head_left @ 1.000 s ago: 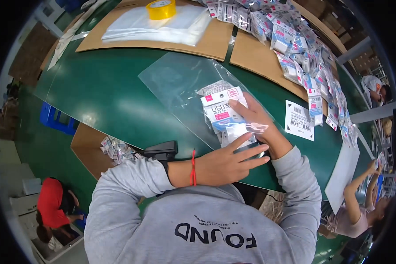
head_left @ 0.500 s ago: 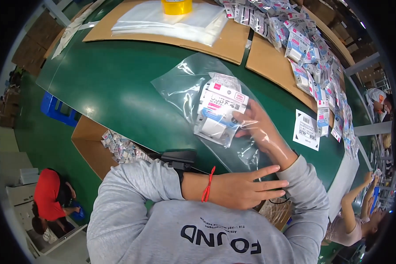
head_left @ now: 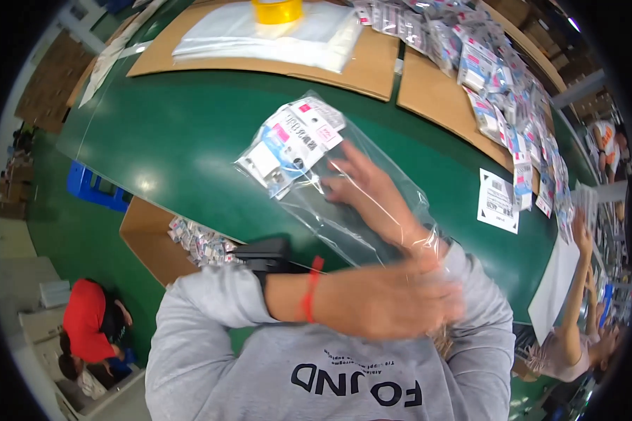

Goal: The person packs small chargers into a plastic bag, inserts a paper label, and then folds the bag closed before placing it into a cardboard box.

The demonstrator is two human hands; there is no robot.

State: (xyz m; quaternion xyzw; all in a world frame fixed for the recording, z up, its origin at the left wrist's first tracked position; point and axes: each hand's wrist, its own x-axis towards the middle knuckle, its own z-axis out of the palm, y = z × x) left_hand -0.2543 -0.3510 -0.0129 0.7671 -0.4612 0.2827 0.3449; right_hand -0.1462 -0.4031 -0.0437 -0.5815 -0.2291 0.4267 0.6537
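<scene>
Inside a clear plastic bag (head_left: 376, 242) lies a bunch of flat blister packs (head_left: 288, 144), white with pink and blue printing, at the bag's far left end. My right hand (head_left: 369, 193) reaches into the bag through its near end. Its fingers are apart and slightly bent, close to the packs' right edge and holding nothing. My left hand (head_left: 393, 298), with a red string on the wrist, lies across my right wrist by the bag's mouth. Motion smears its fingers, so their grip on the bag does not show.
Cardboard sheets (head_left: 372, 74) at the back carry clear bags (head_left: 211, 42) and yellow tape (head_left: 277, 10). Many similar packs (head_left: 477, 67) are heaped at the right, near a printed paper (head_left: 498, 201). An open carton (head_left: 154, 245) of packs stands at left. Other people are on both sides.
The packs have moved left, to the bag's far end, and turned. My right hand has moved left and its fingers have come off the packs. My left hand has blurred with motion.
</scene>
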